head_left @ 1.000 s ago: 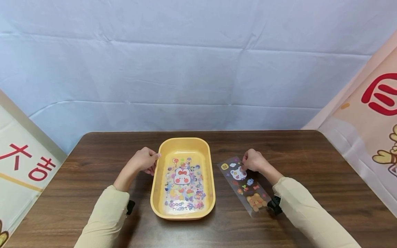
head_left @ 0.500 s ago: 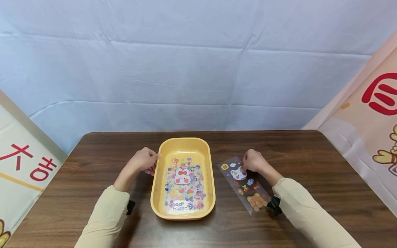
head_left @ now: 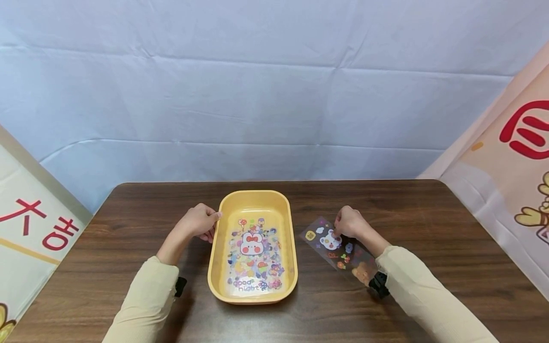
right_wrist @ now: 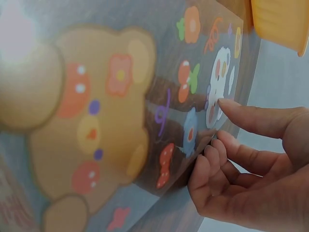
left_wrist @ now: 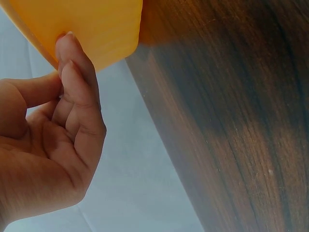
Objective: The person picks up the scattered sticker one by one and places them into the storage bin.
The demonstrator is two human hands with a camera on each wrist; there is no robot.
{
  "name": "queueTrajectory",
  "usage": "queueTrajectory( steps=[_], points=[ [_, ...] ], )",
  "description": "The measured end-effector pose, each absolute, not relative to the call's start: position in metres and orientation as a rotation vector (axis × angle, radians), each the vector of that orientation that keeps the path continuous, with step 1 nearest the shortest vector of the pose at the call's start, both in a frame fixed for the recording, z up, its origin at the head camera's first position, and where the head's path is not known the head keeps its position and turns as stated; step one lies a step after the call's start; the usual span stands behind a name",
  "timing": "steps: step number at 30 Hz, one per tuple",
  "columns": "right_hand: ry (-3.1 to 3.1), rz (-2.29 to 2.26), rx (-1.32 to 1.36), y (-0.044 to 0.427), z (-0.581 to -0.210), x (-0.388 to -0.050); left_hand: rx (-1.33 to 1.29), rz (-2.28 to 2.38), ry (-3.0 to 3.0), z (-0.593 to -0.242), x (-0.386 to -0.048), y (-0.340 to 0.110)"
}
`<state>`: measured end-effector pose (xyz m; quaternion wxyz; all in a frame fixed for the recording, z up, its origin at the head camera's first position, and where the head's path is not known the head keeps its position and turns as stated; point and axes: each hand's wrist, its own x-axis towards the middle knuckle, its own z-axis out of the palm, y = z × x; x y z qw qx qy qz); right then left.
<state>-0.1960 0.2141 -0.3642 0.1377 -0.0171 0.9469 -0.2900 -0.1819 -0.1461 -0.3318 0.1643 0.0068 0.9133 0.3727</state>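
Observation:
A yellow rectangular tray (head_left: 218, 291) with rounded corners stands on the table, several clear sticker sheets (head_left: 251, 244) lying inside, a rabbit face on the top one. My left hand (head_left: 198, 222) pinches the tray's left rim between thumb and fingers; the left wrist view shows the thumb on one side of the wall. To the right of the tray, my right hand (head_left: 350, 223) pinches the edge of another transparent sticker sheet (head_left: 340, 257) between thumb and fingers. In the right wrist view a large brown bear sticker (right_wrist: 106, 111) on that sheet is close to the camera.
The dark wooden table (head_left: 128, 238) carries the tray and sheet. Behind it hangs a pale cloth (head_left: 274, 95). Printed banners hang at the left (head_left: 38, 228) and right (head_left: 514, 157). Each wrist wears a black strap.
The sticker sheet under my right hand has swung and tilted, its near end moving up and right towards the wrist. My left hand and the tray have stayed where they were.

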Motion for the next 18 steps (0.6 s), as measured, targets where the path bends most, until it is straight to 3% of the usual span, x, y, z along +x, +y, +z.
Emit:
queueTrajectory(
  steps=[18],
  points=[
    [2.737,-0.836,-0.076,0.2137,-0.3635,-0.1948,0.016,1.056,2.599,-0.3316,-0.1834,-0.1463]
  ],
)
